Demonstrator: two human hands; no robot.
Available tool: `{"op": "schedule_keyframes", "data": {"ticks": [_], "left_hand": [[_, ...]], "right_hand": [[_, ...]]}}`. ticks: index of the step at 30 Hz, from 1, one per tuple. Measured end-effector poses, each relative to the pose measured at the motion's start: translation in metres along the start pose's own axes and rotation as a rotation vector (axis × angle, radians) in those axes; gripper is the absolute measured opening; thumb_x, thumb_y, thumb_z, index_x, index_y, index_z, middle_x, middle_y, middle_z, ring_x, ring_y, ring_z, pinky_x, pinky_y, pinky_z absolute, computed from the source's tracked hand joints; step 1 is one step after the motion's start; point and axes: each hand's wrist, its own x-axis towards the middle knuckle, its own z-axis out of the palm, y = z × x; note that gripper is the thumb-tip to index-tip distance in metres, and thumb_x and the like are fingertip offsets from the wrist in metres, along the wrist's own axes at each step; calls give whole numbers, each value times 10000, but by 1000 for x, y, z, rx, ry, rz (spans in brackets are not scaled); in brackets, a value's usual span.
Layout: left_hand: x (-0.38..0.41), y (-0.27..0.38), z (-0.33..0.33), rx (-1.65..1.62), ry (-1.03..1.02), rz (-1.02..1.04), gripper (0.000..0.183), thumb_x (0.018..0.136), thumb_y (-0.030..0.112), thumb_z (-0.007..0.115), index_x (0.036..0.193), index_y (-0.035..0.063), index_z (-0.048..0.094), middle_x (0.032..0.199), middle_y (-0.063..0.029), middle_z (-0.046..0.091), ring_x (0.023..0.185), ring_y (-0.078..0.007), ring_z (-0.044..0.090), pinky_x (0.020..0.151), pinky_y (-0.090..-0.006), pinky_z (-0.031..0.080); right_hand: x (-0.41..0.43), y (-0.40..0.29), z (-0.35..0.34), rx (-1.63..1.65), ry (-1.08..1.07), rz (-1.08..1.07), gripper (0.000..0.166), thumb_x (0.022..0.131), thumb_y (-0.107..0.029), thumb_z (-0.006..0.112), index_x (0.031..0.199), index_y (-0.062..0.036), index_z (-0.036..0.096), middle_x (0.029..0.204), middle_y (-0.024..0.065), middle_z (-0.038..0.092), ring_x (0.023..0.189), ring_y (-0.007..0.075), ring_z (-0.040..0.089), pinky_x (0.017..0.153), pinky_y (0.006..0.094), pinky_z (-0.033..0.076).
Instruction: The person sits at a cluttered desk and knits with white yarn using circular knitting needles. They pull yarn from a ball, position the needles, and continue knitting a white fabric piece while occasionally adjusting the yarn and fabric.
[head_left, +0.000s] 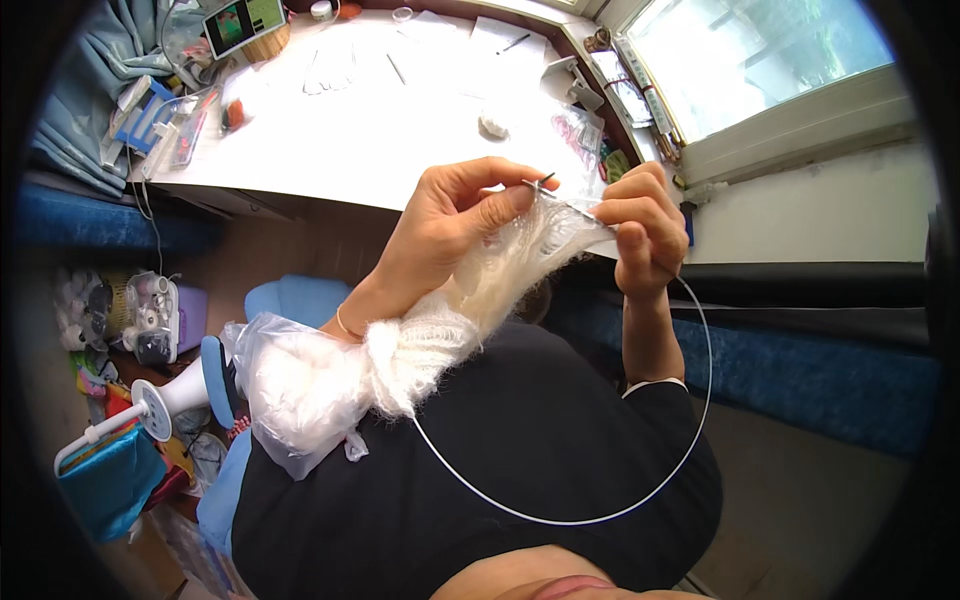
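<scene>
White, fuzzy knitted fabric (499, 281) hangs between my hands and runs down over my lap to a bunched part (427, 341). My left hand (465, 214) pinches the fabric's top edge close to the crossed tips of two knitting needles (541, 184). The shaft of one needle sits in the fingers of my right hand (646, 229). From below that hand a white cable (709, 360) loops around and reaches the bunched fabric. Beside it, a clear plastic bag (300, 390) holds a mass of white yarn. Part of the needles is hidden by my fingers.
Ahead is a white desk (360, 142) with a tablet (244, 26), a pen (514, 43) and a small whitish lump (493, 126). A window (765, 67) borders it on the right. At left stand a white lamp-like stand (161, 405) and a purple bin (192, 319).
</scene>
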Motion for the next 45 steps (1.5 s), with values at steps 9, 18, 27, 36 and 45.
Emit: {"op": "schedule_keyframes", "data": {"ticks": [9,18,27,36,45], "left_hand": [[2,-4,4,362,92,38,97,842,32,555,905,-28,598,792,-5,588,716,-38,503,608,-167,404],[-3,-1,-4,441,-80,0,139,851,33,541,951,-50,590,815,-31,599,721,-54,529,631,-184,425],[-18,6,-1,369,7,14,177,856,85,534,986,-18,595,922,-60,615,806,-82,550,742,-196,443],[-20,3,1,89,-33,17,147,832,151,609,899,20,603,822,-30,611,783,-60,544,715,-198,444],[-15,5,15,190,-122,-97,153,829,48,578,974,0,567,875,-45,589,823,-93,564,723,-201,446]], "right_hand": [[35,-16,1,-441,-249,-82,681,556,-621,682,921,-63,546,869,71,513,778,215,493,682,336,360],[59,-8,10,39,-566,-98,568,695,-514,655,937,-18,518,915,125,506,848,275,478,751,363,410],[9,-24,-1,-352,-40,-215,278,657,-388,706,757,-130,672,699,-4,480,673,163,432,594,283,340],[-2,-44,-4,-269,-21,-130,330,822,-374,546,751,-79,675,663,24,475,650,190,414,578,298,343],[10,-27,2,-362,19,-146,292,804,-362,572,753,-74,573,725,45,524,666,212,465,632,318,336]]}}
